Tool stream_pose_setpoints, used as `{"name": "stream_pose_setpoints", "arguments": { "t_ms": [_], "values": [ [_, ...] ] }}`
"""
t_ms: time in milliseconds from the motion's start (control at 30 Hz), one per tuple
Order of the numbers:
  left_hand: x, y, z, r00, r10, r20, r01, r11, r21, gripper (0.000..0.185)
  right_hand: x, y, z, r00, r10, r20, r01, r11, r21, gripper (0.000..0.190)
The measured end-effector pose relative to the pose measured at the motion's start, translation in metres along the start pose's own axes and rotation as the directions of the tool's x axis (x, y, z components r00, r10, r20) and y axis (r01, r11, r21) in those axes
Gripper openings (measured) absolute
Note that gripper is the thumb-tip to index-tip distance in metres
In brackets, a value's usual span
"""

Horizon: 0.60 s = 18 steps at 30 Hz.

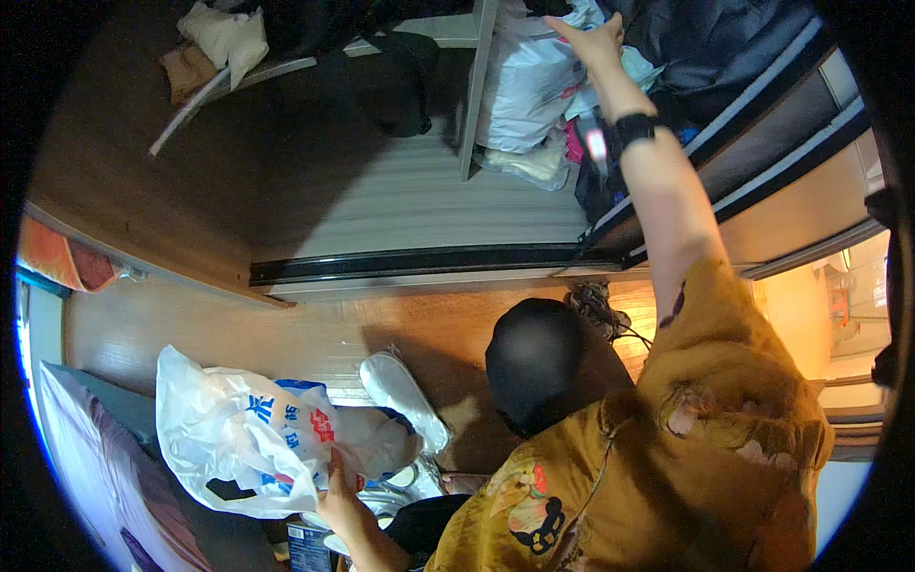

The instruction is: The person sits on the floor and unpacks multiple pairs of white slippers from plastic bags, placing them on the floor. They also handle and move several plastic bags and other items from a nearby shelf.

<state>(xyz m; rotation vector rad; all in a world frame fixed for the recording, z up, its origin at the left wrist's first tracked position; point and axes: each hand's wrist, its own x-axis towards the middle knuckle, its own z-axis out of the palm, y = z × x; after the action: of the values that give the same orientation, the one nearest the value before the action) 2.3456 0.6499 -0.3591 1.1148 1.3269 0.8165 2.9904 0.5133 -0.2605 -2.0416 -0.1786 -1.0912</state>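
My left hand [342, 493] grips the edge of a white plastic bag [214, 415] with blue and red printing, low on the left. The bag's mouth gapes toward the left, and something pale shows through its plastic. My right arm, with a black wristband [636, 130], stretches into the right compartment of a wardrobe. There my right hand [590, 44] has thumb and finger spread wide over a full white plastic bag [525, 86]. Some of its fingers are hidden, and contact with the bag is unclear.
An upright divider [477, 93] splits the wardrobe. A black sliding-door track [429, 261] edges its floor. Dark garments [715, 43] lie at the upper right. A white slipper [404, 400] rests on the wooden floor [314, 322]. A blue box [309, 547] stands below my left hand.
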Motion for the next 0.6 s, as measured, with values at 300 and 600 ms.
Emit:
{"name": "stream_pose_setpoints", "arguments": {
  "t_ms": [300,600],
  "values": [
    [-0.014,0.013,-0.006,0.984,-0.172,-0.038,0.174,0.983,0.055,0.038,-0.012,0.063,0.058,0.819,0.355,0.451,-0.25,0.928,-0.276,0.066],
    [0.137,-0.004,-0.1,0.983,-0.105,0.15,0.121,0.988,-0.099,0.041,-0.113,0.032,-0.153,0.529,0.129,0.839,-0.631,0.72,0.287,0.053]
  ]
}}
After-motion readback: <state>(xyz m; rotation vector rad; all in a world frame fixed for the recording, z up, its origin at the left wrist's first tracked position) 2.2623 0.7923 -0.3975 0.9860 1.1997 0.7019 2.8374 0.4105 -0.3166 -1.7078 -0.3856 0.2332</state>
